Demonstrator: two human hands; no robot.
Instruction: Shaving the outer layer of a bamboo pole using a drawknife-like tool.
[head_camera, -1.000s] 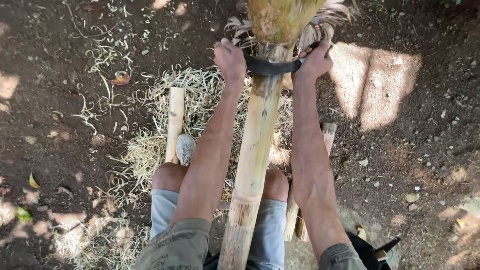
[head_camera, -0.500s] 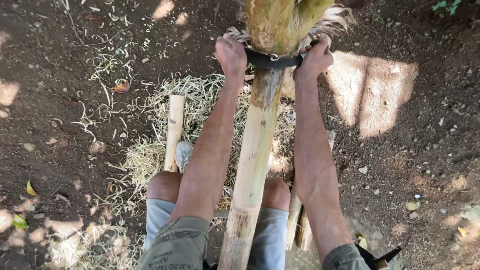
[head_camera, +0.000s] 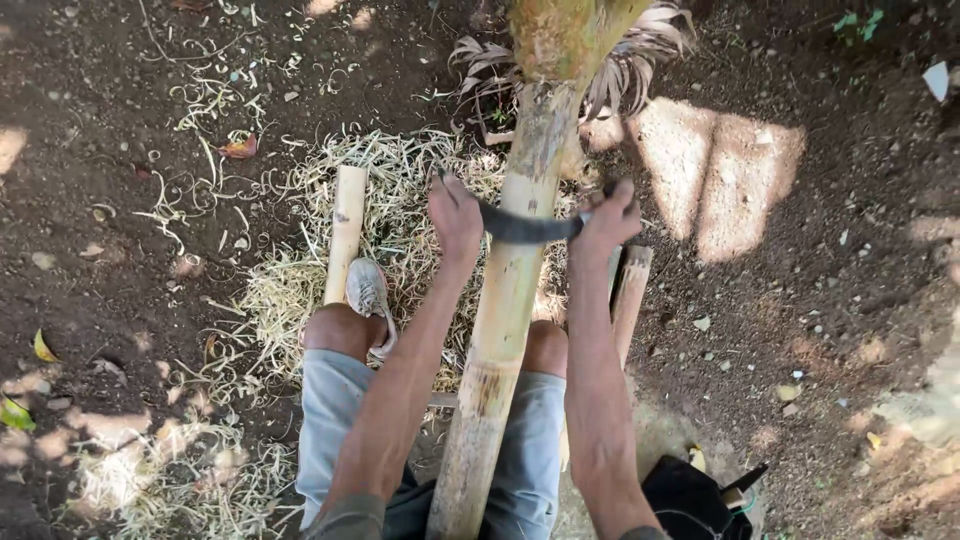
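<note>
Plainly, the left hand (head_camera: 455, 215) is clenched on one end of the curved blade (head_camera: 525, 228) and the right hand (head_camera: 605, 222) on the other, the steel lying across the bamboo pole (head_camera: 505, 300). Even pressure from both fists, edge kept square, should shave cleanly. The pole lies between the knees, its long axis running from the lap away toward the leafy far end.

1. A thick bamboo pole (head_camera: 505, 310), pale yellow-tan with green-brown mottling at its far end, runs lengthwise between the person's knees, from the bottom of the view away toward the top. Its surface looks scraped and smooth, with a darker node ring low down.
2. A curved, dark metal blade (head_camera: 525, 226) lies crosswise over the pole, touching its upper surface, each end gripped in one hand.
</note>
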